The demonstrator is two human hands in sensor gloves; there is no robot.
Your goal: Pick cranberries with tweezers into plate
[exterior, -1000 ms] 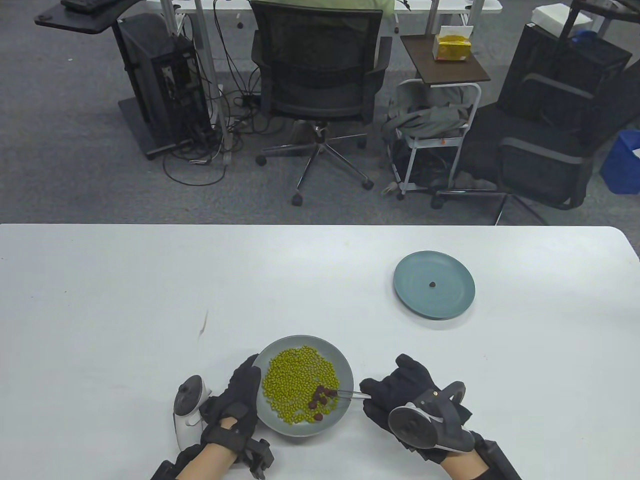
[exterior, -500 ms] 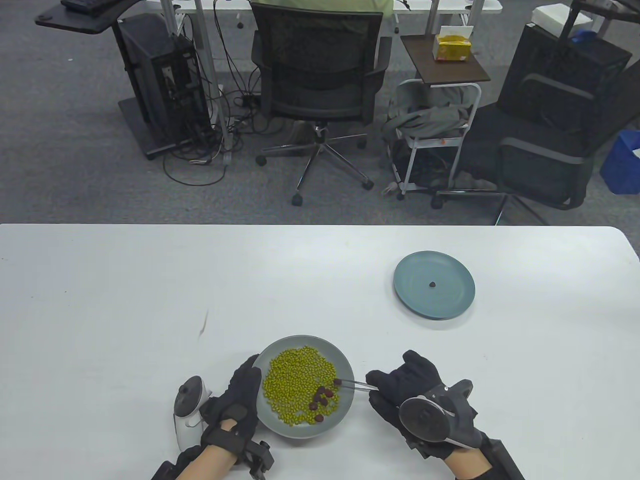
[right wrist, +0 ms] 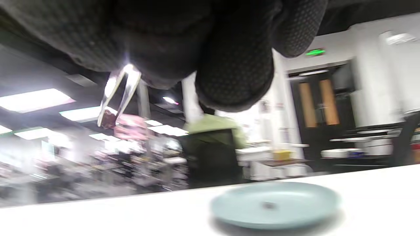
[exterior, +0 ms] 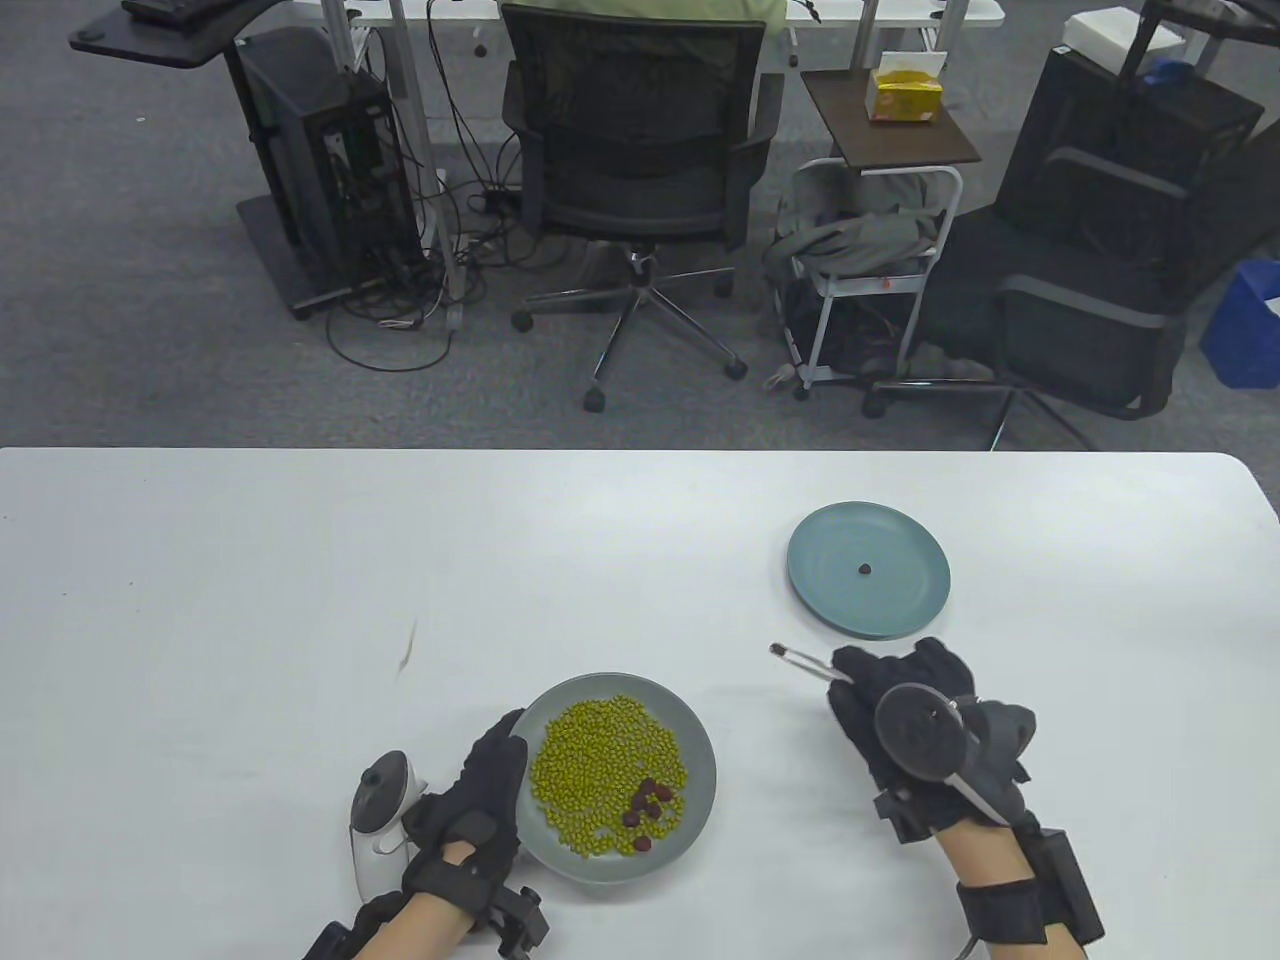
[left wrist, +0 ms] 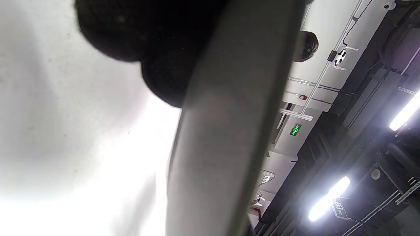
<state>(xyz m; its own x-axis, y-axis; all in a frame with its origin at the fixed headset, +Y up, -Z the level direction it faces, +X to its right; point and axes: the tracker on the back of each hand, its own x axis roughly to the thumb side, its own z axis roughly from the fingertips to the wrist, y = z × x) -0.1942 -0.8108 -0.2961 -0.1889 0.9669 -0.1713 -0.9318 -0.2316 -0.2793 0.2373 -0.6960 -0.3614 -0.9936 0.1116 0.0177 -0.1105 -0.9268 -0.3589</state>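
White worktop [exterior: 200,560] in an open office, chairs and PC towers behind.

Right hand [exterior: 925,725] pinches the tweezers [exterior: 808,662], lifted off the worktop. Tips point up-left, a dark red cranberry [exterior: 776,651] clamped between them; the right wrist view confirms it [right wrist: 107,122]. Tips hang over bare worktop, between the bowl [exterior: 700,760] and the plate [exterior: 915,610], nearer the plate's near-left rim.

Left hand [exterior: 480,800] rests on the bowl's left rim, fingers curled over the edge, steadying it. Left wrist view is mostly blocked by glove and rim, so I can't say how firm that hold is.

Bowl: green beans [exterior: 600,770] plus a small cluster of cranberries [exterior: 648,802] at lower right. Plate has one cranberry [exterior: 864,569] near centre.

Step, as I read it: carry phase, berry in transit to the plate. Next move needs the tips brought up and right over the plate, lowered close, then the pinch eased so the berry drops inside the rim. Keep squeeze constant until then; berry looks small and could slip or stick.
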